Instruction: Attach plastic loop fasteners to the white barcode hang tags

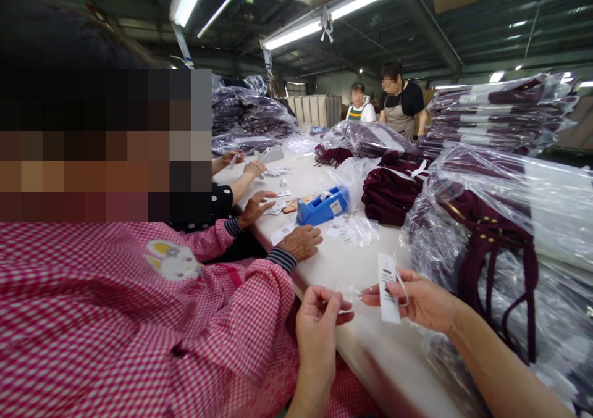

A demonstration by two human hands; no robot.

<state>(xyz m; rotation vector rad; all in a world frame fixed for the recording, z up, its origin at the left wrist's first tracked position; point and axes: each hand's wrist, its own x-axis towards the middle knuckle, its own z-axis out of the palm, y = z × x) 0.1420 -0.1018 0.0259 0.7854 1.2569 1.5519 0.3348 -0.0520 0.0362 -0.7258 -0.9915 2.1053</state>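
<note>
my right hand (pixel 424 300) pinches a white tag (pixel 388 288) between thumb and fingers. my left hand (pixel 319 319) pinches something thin and clear, just left of the tag. i judge the tagging is only started: bagged garments (pixel 486 233) wait behind my right fingers.

pink checked smock (pixel 139 331), blue tape dispenser (pixel 323 207)

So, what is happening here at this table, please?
The person's right hand holds a white paper tag upright over the table edge, and the left hand pinches something thin and clear beside it. A co-worker in a pink checked sleeve handles small tags near a blue tape dispenser. Bagged maroon garments are piled alongside.
</note>
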